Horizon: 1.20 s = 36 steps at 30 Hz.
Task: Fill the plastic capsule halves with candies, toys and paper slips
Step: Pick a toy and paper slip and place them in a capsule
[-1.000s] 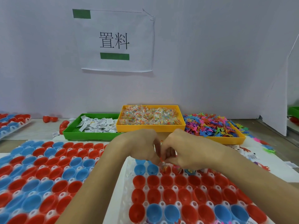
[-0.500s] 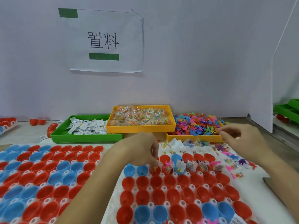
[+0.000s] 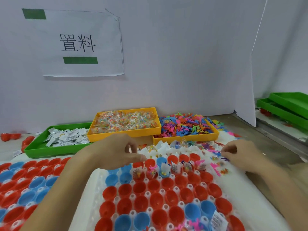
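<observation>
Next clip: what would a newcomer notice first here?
Probably the grids of red and blue capsule halves filling the foreground. Behind them sit trays of paper slips, wrapped candies and bright toys, beneath a paper sign on the wall.

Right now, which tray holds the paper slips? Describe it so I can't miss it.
Start at the white sign on the back wall. Three trays sit in a row on the table below it; take the leftmost, the green tray. The other two are yellow, and it alone holds white folded paper slips.
</observation>
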Tool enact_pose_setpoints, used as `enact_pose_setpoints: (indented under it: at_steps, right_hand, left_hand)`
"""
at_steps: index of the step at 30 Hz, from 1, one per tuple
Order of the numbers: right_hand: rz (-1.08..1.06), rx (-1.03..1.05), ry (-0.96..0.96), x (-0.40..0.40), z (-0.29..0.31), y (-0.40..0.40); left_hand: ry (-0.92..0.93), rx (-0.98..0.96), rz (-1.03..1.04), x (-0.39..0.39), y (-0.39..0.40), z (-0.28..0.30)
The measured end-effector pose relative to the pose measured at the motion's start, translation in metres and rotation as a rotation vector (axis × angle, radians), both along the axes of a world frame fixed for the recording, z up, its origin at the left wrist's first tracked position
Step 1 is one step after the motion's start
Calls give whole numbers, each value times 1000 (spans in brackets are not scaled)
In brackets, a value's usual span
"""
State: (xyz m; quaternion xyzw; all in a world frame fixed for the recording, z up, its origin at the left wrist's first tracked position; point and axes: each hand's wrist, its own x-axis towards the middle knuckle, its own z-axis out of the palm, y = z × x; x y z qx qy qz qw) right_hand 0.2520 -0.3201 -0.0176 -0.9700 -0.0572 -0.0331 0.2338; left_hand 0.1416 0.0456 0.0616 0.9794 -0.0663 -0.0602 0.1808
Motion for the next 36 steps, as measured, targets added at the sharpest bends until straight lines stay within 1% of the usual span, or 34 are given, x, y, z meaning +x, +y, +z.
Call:
enact_pose_setpoints:
  at_steps: [4, 7, 9, 11, 12, 13, 15, 17, 20, 24, 27, 30, 33, 36]
  right_hand:
    - [-15, 39, -57, 0, 0, 2]
    - [-42, 69, -155, -3, 2, 5]
    - [-44, 150, -271, -7, 8, 9]
    - [-36, 294, -355, -16, 17, 21]
    - [-7, 386, -367, -22, 23, 30]
    - [46, 483, -356, -29, 29, 41]
    - [187, 657, -271, -45, 39, 64]
    - [331, 770, -176, -62, 46, 86]
    - [477, 825, -93, -80, 49, 106]
    - [560, 810, -110, -90, 48, 119]
    - [546, 823, -114, -91, 46, 120]
    - [511, 821, -147, -85, 46, 115]
    - [418, 866, -215, -74, 48, 101]
    - [318, 860, -275, -61, 43, 88]
  left_hand:
    - [-15, -13, 10, -1, 1, 2]
    - [-58, -2, 17, 0, 0, 3]
    - [-87, -11, 11, 0, -2, 4]
    - [-119, -57, -11, -1, -6, 6]
    - [-135, -93, -26, -1, -9, 7]
    - [-151, -137, -42, -1, -12, 7]
    - [-171, -248, -73, -3, -21, 8]
    - [-172, -352, -116, -4, -31, 8]
    - [-182, -447, -183, -7, -46, 8]
    - [-195, -526, -215, -7, -54, 7]
    - [-168, -527, -207, -6, -50, 7]
    - [-89, -502, -173, -6, -33, 11]
    - [-40, -365, -120, -5, -5, 15]
    - [26, -261, -58, -6, 14, 13]
